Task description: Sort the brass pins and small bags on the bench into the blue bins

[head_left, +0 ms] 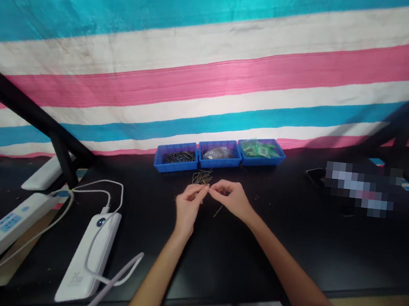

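Observation:
Over the black table, my left hand (189, 205) and my right hand (232, 197) meet at the fingertips. Both are pinched closed on something too small to make out. Just beyond them lies a loose pile of thin brass-coloured pieces (202, 176). One similar thin piece (218, 211) lies on the table below my right hand. Behind the pile, three blue bins stand side by side: the left bin (175, 168) holds dark thin pieces, the middle bin (220, 162) clear plastic bags, and the right bin (263, 162) green and white packets.
A white power bank (86, 257) with cables lies on the left, near a long power strip (2, 231). Black metal legs (29, 110) rise at both sides. A dark phone (315, 177) and a blurred area are at the right. Striped sheeting (212, 76) hangs behind.

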Tool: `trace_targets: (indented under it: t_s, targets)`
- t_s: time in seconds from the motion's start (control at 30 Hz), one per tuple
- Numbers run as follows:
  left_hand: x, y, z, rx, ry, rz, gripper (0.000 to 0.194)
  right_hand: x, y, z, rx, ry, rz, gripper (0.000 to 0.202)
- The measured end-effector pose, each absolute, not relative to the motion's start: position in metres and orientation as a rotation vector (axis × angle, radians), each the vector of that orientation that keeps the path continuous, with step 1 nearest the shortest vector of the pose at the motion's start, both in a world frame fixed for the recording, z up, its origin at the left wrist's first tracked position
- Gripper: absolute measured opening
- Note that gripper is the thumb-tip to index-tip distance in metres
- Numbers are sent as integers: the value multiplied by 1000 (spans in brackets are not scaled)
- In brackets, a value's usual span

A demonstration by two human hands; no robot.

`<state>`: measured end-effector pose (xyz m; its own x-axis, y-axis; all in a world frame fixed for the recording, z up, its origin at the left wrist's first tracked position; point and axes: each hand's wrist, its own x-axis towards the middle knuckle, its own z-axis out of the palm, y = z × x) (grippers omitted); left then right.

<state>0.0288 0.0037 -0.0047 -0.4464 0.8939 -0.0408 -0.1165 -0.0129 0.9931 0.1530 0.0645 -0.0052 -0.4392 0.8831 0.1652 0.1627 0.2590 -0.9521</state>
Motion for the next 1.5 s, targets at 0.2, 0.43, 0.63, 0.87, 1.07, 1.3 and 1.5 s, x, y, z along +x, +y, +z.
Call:
trace_targets:
  t_s: [0.2, 0.43, 0.63, 0.87, 1.07, 1.3, 1.5]
  targets:
    - [30, 3, -5, 856, 1453, 1566, 19, 149, 61, -7, -935, -1903, 1179, 11]
    - [31, 5, -5, 810, 1451, 1545, 24, 150, 63, -9, -902, -1913, 1130, 10]
    - [27, 6, -6, 801, 1485, 1562, 26, 154, 67, -6, -925, -1831, 1146, 14]
    - [29, 3, -10, 945, 1484, 1529, 22, 154, 70, -10, -954, -1531, 1403, 21]
    - [27, 4, -14, 1122, 1518, 1444, 24, 150, 75, -20, -895, -1507, 1309, 20]
    - [17, 4, -7, 875, 1411, 1599, 35, 150, 81, -21, -1011, -1603, 1190, 28]
    - [13, 4, -5, 830, 1411, 1654, 29, 130, 100, 1, -1039, -1714, 1316, 33]
